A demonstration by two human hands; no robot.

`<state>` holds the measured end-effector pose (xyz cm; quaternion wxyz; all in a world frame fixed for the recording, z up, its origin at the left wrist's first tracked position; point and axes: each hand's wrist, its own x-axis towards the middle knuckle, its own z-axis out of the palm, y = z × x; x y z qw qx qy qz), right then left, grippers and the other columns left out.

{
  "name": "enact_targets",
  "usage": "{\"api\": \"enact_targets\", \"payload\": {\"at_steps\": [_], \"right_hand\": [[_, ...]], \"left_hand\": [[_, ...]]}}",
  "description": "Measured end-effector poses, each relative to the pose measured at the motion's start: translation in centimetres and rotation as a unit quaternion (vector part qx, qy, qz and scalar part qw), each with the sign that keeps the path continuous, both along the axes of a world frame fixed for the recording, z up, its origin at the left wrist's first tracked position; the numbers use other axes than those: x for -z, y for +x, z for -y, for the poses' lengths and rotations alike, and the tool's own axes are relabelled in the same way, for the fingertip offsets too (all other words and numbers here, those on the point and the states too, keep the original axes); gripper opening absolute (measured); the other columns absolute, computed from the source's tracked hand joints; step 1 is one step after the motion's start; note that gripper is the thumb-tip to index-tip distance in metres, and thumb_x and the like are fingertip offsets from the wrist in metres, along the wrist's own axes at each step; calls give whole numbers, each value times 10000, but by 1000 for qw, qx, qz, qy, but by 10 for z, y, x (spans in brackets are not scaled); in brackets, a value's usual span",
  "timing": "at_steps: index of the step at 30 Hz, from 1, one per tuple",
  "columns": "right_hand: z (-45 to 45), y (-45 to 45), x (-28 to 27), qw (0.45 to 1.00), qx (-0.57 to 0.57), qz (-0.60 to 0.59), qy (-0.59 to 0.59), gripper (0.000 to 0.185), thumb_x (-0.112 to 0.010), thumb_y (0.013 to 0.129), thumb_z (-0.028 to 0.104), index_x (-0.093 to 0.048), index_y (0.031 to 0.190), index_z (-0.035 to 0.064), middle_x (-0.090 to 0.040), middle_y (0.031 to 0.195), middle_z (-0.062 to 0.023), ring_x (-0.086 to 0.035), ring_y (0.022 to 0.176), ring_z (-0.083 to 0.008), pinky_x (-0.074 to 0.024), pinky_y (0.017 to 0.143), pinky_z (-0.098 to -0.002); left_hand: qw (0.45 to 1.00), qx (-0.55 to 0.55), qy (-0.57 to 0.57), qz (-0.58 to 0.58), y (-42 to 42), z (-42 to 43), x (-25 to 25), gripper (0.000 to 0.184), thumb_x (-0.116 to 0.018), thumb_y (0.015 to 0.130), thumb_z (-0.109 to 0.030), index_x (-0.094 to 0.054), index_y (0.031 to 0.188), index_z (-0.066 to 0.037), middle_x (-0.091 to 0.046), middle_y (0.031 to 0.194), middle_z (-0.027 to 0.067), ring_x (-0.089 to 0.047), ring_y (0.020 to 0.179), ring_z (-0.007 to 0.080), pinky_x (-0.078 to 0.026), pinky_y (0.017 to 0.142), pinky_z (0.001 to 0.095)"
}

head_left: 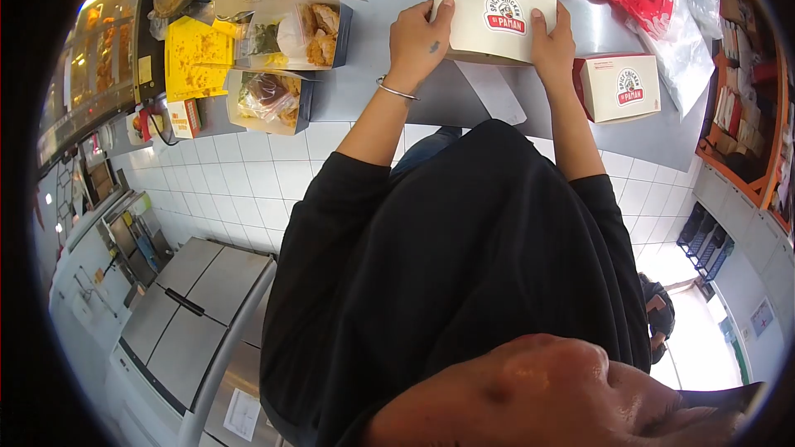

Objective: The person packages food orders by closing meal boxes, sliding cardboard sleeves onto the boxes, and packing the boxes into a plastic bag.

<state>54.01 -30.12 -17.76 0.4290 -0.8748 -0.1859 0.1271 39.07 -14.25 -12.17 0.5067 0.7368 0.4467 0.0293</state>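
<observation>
A white cardboard food box [468,33] printed with "Spicy Chicken Si Paman" is between my two hands over the metal counter, its lid down. My left hand [421,43] grips its left end, thumb on top. At its right end, my right hand [553,45] holds on in the same way. Close by my right wrist stands a second closed food box [627,87] with the same print. Left of my left hand, an open food box [341,43] holds fried chicken, a white wrapped portion and greens. Below it, another open box [291,120] contains a plastic-wrapped item.
A paper strip [489,91] lies on the metal counter [373,41] under my arms. A yellow tray [197,54] and a lit display case [103,50] are at left. Plastic bags [654,0] lie at the back right. Orange shelving [745,161] stands at right.
</observation>
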Motion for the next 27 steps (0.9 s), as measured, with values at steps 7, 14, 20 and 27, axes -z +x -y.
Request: {"api": "enact_targets", "payload": {"at_steps": [7, 14, 20, 27], "right_hand": [[0, 2, -8, 999, -5, -19, -34, 563, -576, 981, 397, -475, 1391, 24, -641, 1245, -259, -630, 1148, -413, -467, 995, -465], [-2, 23, -43, 968, -39, 80, -233, 644, -648, 900, 507, -552, 1337, 44, -692, 1151, -237, -678, 1061, -391, -496, 951, -463], [0, 26, -37, 974, -95, -1, -206, 656, -623, 917, 446, -522, 1360, -28, -688, 1185, -212, -627, 1171, -398, -344, 1023, -677], [26, 10, -8, 910, -238, 289, -178, 820, -489, 963, 597, -224, 1584, 132, -245, 1616, -166, -279, 1480, -337, -211, 1142, -678]], "left_hand": [[981, 38, 189, -8, -3, 13, 79, 574, -317, 1032, -436, -597, 1327, -31, -625, 1176, 234, -500, 1146, 440, -395, 1014, 510], [996, -1, 83, 24, 1, 21, 69, 607, -293, 1044, -405, -498, 1425, 22, -574, 1182, 287, -468, 1160, 427, -382, 1032, 485], [996, -7, 80, 41, 4, 23, 72, 613, -292, 1048, -390, -480, 1424, 55, -558, 1197, 289, -470, 1133, 422, -373, 1032, 479], [911, 88, 382, 126, 0, 25, 66, 743, -481, 964, -532, -373, 1525, -56, -392, 1449, 304, -356, 1342, 454, -261, 1122, 588]]}}
